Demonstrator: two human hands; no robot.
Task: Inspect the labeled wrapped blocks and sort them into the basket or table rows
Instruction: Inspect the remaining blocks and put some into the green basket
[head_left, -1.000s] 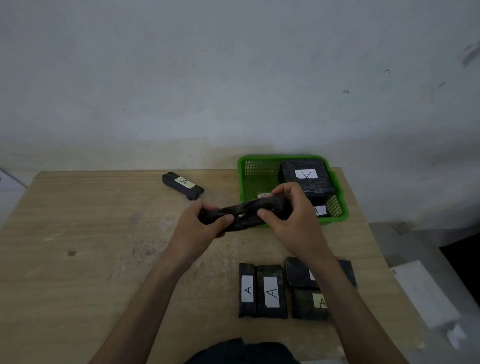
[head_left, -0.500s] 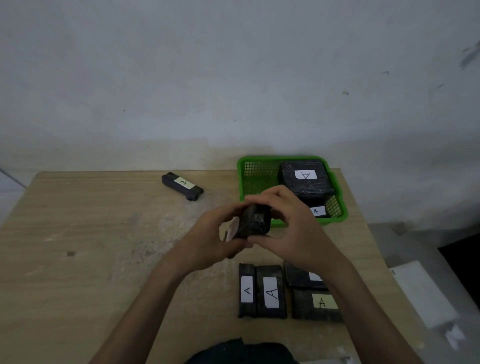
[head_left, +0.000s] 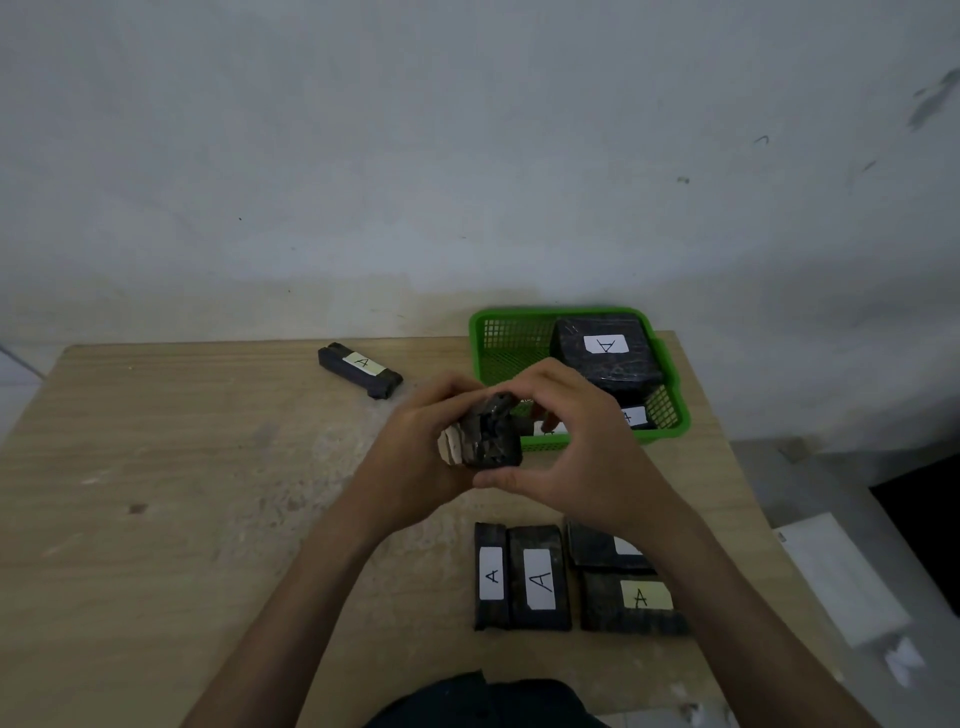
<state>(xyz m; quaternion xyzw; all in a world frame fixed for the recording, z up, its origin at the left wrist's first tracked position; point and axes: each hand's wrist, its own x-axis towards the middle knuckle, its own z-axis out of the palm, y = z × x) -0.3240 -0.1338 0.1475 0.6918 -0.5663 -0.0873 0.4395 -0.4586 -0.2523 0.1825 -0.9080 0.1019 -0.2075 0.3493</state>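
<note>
Counter (head_left: 182, 493): pale wood-grain top, scuffed chalky-white through the middle, with one small dark spot (head_left: 136, 508) towards the left. It stands against a plain whitish wall (head_left: 467, 156), dingier along the base, with a few dark smudges high on the right.

Far side, left of centre: a lone slim block (head_left: 360, 370) in dark wrap lies flat at an angle, label "A" up, well apart from the others.

Centre: left hand (head_left: 415, 460) and right hand (head_left: 587, 457) together hold one dark wrapped block (head_left: 493, 441) above the counter, just in front of the basket's near left corner. The left hand's fingers curl round its left side. The right hand arches over the top with the thumb under the near edge. The block is seen end-on and no label can be read.

Near edge, right of centre: four blocks lie flat on the counter. A narrow block (head_left: 490, 577) and a wider block (head_left: 538, 577) lie side by side, touching, each with a white "A" label. Just right of them sit two more, one behind the other. The far block (head_left: 597, 548) is partly hidden by the right forearm. The near block (head_left: 631, 603) carries a yellowish "A" label.

Far right corner: a green mesh basket (head_left: 475, 338) holds a large wrapped block (head_left: 605, 364), its "A" label upside down to the camera. Another white label shows below it.

Off the counter, right: grey floor (head_left: 810, 483) with a white sheet (head_left: 841, 577) lying on it.
</note>
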